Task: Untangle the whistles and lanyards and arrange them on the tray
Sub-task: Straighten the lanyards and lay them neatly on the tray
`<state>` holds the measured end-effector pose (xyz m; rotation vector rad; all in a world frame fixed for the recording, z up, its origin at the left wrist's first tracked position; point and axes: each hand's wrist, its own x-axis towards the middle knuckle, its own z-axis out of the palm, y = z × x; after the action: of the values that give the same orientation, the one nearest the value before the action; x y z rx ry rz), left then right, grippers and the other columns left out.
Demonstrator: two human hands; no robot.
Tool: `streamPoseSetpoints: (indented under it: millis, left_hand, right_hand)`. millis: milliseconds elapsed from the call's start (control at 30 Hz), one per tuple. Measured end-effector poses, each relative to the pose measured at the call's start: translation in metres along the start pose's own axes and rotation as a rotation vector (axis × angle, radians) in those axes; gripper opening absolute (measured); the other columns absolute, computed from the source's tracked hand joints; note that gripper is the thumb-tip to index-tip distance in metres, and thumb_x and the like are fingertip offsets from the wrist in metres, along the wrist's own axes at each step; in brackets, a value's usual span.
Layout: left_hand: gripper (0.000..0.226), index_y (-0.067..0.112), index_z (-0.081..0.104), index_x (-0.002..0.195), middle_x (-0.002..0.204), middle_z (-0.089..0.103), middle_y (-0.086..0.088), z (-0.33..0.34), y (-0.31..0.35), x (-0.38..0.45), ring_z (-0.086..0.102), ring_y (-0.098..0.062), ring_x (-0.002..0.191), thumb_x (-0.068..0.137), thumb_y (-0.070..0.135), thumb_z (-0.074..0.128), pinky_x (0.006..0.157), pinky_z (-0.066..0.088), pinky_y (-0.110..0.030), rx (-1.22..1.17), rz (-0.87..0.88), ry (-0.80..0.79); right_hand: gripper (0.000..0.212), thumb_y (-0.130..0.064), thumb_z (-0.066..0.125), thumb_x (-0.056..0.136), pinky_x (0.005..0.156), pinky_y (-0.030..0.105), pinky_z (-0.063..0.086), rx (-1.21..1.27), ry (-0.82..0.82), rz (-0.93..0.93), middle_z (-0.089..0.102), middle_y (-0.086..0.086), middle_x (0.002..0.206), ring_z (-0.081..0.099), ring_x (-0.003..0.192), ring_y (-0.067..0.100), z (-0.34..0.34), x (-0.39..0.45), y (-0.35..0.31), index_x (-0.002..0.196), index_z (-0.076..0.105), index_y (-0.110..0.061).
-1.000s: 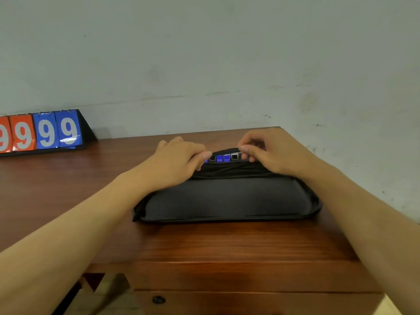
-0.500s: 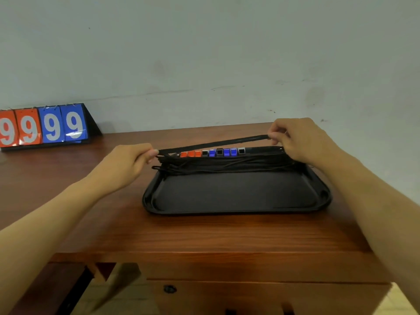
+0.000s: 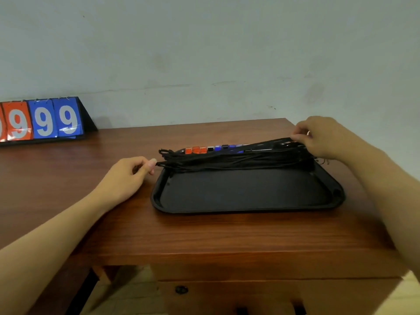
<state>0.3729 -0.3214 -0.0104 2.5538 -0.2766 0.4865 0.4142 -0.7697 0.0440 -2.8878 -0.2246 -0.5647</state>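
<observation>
Both hands have spread to the tray's (image 3: 247,208) ends, left hand (image 3: 127,176) and right hand (image 3: 322,137) fingers pinching lanyards (image 3: 238,161)

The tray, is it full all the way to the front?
No, the black lanyards and coloured whistles lie only along the far edge of the tray, and its front part is bare.

A flip scoreboard (image 3: 43,120) showing orange and blue nines is standing at the far left of the wooden desk (image 3: 204,233), against a pale wall (image 3: 204,53).
</observation>
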Motion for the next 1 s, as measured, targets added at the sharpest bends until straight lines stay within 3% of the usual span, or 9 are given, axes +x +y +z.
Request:
streamPoseSetpoints:
  millis: [133,300,433,600,667,867,1000]
  left_hand:
    - [0.040,0.026,0.071,0.078,0.073,0.073,0.005,0.003,0.000,0.004,0.069,-0.015,0.075,0.099,0.052,0.048,0.082,0.053,-0.038,-0.023,-0.018,-0.019]
    - [0.041,0.027,0.070,0.080,0.075,0.072,0.004,0.003,-0.001,0.005,0.068,-0.015,0.075,0.098,0.054,0.046,0.083,0.055,-0.041,0.009,-0.014,-0.032]
    - [0.044,0.029,0.067,0.084,0.078,0.073,0.005,0.003,-0.004,0.006,0.068,-0.014,0.079,0.094,0.063,0.041,0.082,0.056,-0.044,0.023,-0.009,-0.046]
    - [0.042,0.030,0.067,0.085,0.080,0.072,0.003,0.004,0.000,0.007,0.067,-0.015,0.079,0.094,0.063,0.042,0.080,0.057,-0.045,0.055,-0.006,-0.042]
    - [0.043,0.031,0.067,0.084,0.078,0.071,0.002,0.004,0.000,0.008,0.067,-0.016,0.076,0.092,0.065,0.041,0.078,0.057,-0.045,0.048,-0.016,-0.049]
    - [0.047,0.031,0.068,0.082,0.076,0.072,0.000,0.005,-0.004,0.008,0.068,-0.018,0.074,0.091,0.069,0.041,0.076,0.057,-0.048,0.033,-0.014,-0.051]
    - [0.045,0.034,0.067,0.084,0.077,0.072,0.001,0.005,-0.005,0.009,0.068,-0.018,0.076,0.092,0.069,0.040,0.078,0.057,-0.049,0.039,-0.020,-0.055]
  right_hand:
    - [0.015,-0.031,0.062,0.098,0.078,0.030,0.041,0.043,-0.042,0.022,0.063,-0.001,0.099,0.056,0.091,0.018,0.003,-0.001,0.009,0.108,0.064,-0.020]
    - [0.010,-0.033,0.064,0.096,0.078,0.029,0.039,-0.002,-0.070,0.023,0.062,-0.002,0.096,0.055,0.089,0.018,0.000,-0.001,0.016,0.096,0.057,-0.025]
    - [0.008,-0.032,0.063,0.096,0.077,0.031,0.042,0.003,-0.109,0.032,0.068,0.000,0.097,0.060,0.089,0.020,-0.005,-0.003,0.018,0.097,0.062,-0.024]
    - [0.010,-0.024,0.051,0.101,0.064,0.030,0.043,0.084,-0.063,0.093,0.068,0.000,0.087,0.060,0.079,0.014,-0.003,-0.005,0.014,0.108,0.055,-0.019]
    - [0.013,-0.023,0.046,0.102,0.062,0.032,0.042,0.064,-0.051,0.115,0.067,0.005,0.088,0.060,0.079,0.019,0.002,-0.004,0.016,0.110,0.053,-0.017]
    - [0.016,-0.036,0.052,0.098,0.081,0.041,0.053,-0.048,-0.065,0.135,0.063,-0.010,0.082,0.058,0.088,0.022,0.006,-0.002,0.017,0.110,0.054,-0.026]
    - [0.011,-0.030,0.054,0.093,0.079,0.038,0.054,-0.062,-0.069,0.147,0.061,-0.016,0.082,0.060,0.079,0.016,0.007,-0.003,0.014,0.102,0.060,-0.031]
